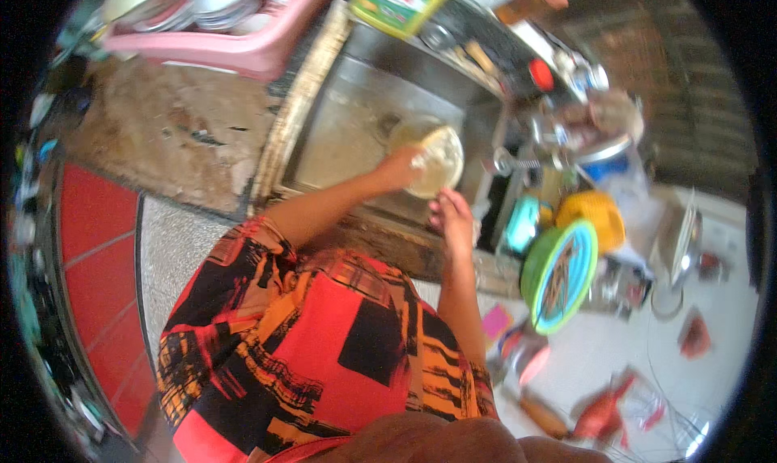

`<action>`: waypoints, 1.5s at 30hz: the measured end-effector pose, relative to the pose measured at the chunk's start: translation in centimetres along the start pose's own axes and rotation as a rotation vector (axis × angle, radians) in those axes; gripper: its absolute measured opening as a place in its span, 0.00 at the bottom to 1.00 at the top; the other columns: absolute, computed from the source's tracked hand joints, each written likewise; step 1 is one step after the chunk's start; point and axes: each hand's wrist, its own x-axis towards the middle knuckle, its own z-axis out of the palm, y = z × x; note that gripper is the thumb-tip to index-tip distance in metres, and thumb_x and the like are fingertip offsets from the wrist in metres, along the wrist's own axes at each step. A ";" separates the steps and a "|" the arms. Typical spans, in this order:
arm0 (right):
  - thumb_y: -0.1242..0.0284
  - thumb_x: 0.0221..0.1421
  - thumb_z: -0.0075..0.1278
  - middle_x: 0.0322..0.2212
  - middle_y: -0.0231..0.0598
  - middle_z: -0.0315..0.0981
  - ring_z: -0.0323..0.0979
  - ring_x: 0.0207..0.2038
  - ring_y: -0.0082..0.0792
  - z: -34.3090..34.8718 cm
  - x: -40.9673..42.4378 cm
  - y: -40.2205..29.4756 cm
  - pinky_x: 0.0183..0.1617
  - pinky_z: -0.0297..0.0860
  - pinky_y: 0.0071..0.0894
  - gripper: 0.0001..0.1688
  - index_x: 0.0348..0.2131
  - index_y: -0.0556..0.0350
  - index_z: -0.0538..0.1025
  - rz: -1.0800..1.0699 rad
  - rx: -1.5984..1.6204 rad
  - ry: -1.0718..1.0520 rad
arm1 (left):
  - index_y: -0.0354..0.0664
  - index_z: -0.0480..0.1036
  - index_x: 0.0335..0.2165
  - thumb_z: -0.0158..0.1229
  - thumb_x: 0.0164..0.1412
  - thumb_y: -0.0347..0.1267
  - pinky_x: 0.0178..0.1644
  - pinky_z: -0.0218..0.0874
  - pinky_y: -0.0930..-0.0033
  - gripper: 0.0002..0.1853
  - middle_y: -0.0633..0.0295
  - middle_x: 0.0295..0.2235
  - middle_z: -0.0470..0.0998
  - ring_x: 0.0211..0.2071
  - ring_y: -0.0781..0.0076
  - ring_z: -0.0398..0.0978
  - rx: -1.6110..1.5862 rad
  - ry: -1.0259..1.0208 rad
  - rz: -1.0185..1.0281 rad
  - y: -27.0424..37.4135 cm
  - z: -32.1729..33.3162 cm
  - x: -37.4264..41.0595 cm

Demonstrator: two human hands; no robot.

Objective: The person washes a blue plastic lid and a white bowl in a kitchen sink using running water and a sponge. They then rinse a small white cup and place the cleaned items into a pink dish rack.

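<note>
A pale, round bowl (446, 159) is tilted over the basin of a metal sink (340, 123). My left hand (400, 168) grips it at its left side, with the fingers blurred and partly hidden. Close to the bowl's near rim is my right hand (452, 214), its fingers curled. Whether it grips the rim or only touches it cannot be made out. Cloudy, yellowish water seems to cover the sink's bottom, and a dark round drain (388, 123) shows behind the bowl.
A pink plastic basin (261, 53) with stacked bowls stands at the upper left on a worn counter (182, 135). A yellow-green container (397, 4) is behind the sink. To the right are a metal faucet (504, 162), a yellow jug (592, 220) and a green-rimmed basket (534, 281).
</note>
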 end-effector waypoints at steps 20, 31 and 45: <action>0.67 0.51 0.43 0.32 0.37 0.70 0.70 0.27 0.29 11.1 -1.6 -5.2 0.27 0.65 0.25 0.17 0.40 0.56 0.68 -0.157 -0.292 -0.636 | 0.36 0.70 0.33 0.50 0.53 0.28 0.25 0.60 0.79 0.08 0.67 0.23 0.70 0.21 0.80 0.66 -0.369 0.506 -0.323 4.7 -20.4 -30.6; 0.66 0.54 0.40 0.28 0.39 0.69 0.68 0.22 0.26 21.9 7.7 -36.2 0.19 0.64 0.20 0.16 0.38 0.58 0.66 -0.710 0.031 -0.388 | 0.42 0.69 0.24 0.53 0.51 0.35 0.15 0.53 0.79 0.08 0.68 0.15 0.66 0.14 0.79 0.64 -0.432 0.802 -0.766 -2.2 -33.2 -38.3; 0.73 0.48 0.47 0.26 0.37 0.68 0.67 0.27 0.28 32.3 27.2 -51.5 0.29 0.64 0.24 0.12 0.34 0.62 0.69 -1.127 -0.008 -0.373 | 0.38 0.65 0.27 0.50 0.49 0.31 0.11 0.53 0.70 0.07 0.58 0.17 0.65 0.12 0.69 0.63 -0.656 0.828 -1.601 -22.0 -27.9 -56.9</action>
